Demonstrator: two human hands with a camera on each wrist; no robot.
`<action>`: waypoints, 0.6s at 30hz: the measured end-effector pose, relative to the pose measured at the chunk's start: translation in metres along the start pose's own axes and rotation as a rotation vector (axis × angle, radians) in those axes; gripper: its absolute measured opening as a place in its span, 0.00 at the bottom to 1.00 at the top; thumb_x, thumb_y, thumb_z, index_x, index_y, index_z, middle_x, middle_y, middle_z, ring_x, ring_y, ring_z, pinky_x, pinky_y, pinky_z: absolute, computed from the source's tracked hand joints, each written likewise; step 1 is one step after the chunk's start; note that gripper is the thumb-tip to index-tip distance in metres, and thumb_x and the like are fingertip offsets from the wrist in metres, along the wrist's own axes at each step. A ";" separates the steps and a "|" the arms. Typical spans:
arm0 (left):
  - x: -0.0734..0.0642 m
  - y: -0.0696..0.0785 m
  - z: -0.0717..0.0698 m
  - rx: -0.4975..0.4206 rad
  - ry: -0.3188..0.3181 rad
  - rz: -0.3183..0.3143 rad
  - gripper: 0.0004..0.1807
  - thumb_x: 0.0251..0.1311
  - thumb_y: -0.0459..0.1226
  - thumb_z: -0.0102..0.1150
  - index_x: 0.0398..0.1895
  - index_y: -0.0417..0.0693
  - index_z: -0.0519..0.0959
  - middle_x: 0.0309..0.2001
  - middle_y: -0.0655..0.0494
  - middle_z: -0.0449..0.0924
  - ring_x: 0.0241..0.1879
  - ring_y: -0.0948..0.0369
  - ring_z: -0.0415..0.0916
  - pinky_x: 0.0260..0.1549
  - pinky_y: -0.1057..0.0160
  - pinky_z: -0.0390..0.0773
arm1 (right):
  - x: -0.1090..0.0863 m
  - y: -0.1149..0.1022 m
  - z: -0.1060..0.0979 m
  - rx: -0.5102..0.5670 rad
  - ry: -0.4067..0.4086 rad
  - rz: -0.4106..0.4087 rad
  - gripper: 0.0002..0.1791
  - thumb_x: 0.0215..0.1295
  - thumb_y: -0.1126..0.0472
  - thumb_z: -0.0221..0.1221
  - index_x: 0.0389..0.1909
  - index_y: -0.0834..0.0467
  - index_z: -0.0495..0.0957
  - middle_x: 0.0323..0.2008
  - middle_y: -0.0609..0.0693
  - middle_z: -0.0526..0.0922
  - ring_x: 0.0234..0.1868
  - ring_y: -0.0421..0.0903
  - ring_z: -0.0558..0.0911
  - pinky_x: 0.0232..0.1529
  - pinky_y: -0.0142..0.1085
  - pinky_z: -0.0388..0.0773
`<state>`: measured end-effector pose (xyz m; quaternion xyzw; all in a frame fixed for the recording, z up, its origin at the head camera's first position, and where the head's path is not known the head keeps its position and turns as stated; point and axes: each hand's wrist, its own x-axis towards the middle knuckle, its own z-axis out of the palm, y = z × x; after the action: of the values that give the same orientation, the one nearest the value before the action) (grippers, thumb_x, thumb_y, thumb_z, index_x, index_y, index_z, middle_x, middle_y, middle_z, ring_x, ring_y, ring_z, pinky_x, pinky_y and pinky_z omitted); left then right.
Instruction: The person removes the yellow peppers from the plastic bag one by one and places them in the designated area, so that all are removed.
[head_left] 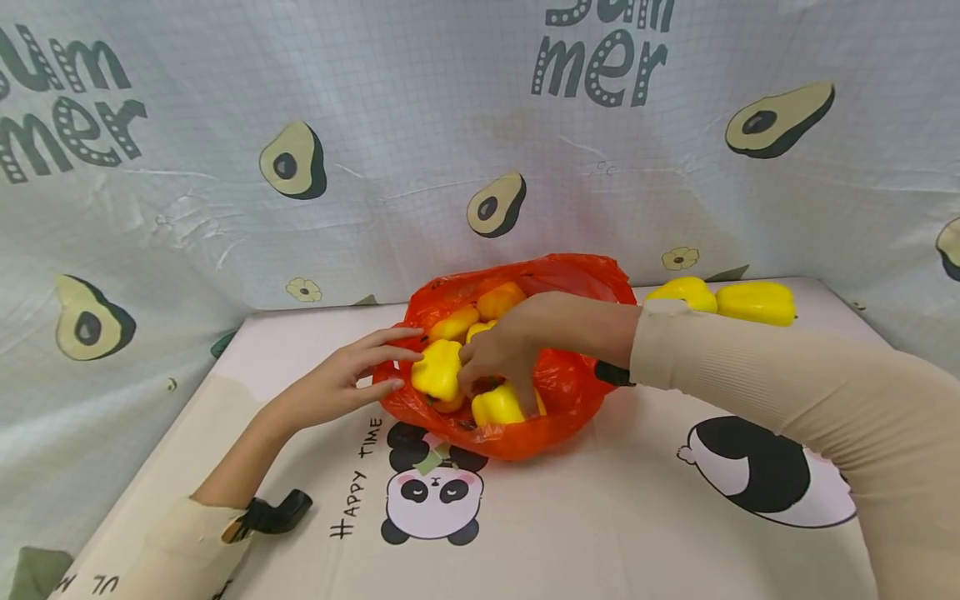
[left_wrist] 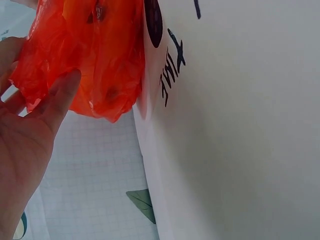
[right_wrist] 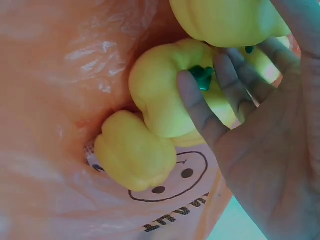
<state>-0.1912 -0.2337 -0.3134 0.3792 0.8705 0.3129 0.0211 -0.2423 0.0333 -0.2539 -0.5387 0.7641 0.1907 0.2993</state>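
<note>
A red plastic bag (head_left: 517, 450) lies open on the table, with several yellow bell peppers (head_left: 438, 370) inside. At its left rim is my left hand (head_left: 337, 379), fingers spread and fairly straight, fingertips on the plastic. The left wrist view shows the thumb (left_wrist: 62, 97) against the bag's outer side (left_wrist: 107, 65). My right hand (head_left: 506, 346) reaches down into the bag from the right. In the right wrist view its slightly bent fingers (right_wrist: 197, 107) lie over a yellow bell pepper with a green stem (right_wrist: 162, 92), and another bell pepper (right_wrist: 225, 20) sits by the thumb.
Two more yellow bell peppers (head_left: 755, 302) lie on the table (head_left: 600, 517) at the back right, behind my right sleeve (head_left: 720, 367). A patterned cloth wall (head_left: 405, 125) rises along the table's back edge. Panda prints (head_left: 433, 500) mark the tabletop.
</note>
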 end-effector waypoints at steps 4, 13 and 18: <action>0.000 0.000 0.001 -0.009 -0.002 -0.001 0.20 0.69 0.35 0.63 0.64 0.51 0.79 0.75 0.52 0.64 0.75 0.48 0.58 0.68 0.40 0.65 | -0.002 0.004 0.005 0.195 0.002 -0.025 0.35 0.55 0.54 0.76 0.59 0.44 0.67 0.52 0.42 0.73 0.57 0.39 0.71 0.53 0.32 0.78; 0.000 0.000 0.002 -0.011 0.000 0.010 0.20 0.69 0.35 0.63 0.63 0.52 0.79 0.75 0.53 0.65 0.75 0.49 0.58 0.69 0.39 0.64 | -0.006 0.002 0.011 0.205 -0.035 -0.040 0.37 0.56 0.56 0.74 0.65 0.38 0.67 0.62 0.44 0.67 0.65 0.42 0.64 0.58 0.37 0.77; -0.001 -0.001 0.002 -0.003 0.001 0.012 0.20 0.69 0.36 0.62 0.64 0.52 0.79 0.75 0.54 0.64 0.75 0.49 0.59 0.68 0.40 0.65 | -0.006 0.000 0.013 0.241 -0.076 -0.011 0.37 0.56 0.56 0.74 0.60 0.39 0.63 0.54 0.42 0.69 0.60 0.41 0.65 0.52 0.32 0.78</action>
<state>-0.1908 -0.2336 -0.3158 0.3845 0.8677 0.3144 0.0194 -0.2374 0.0454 -0.2602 -0.4953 0.7667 0.1162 0.3916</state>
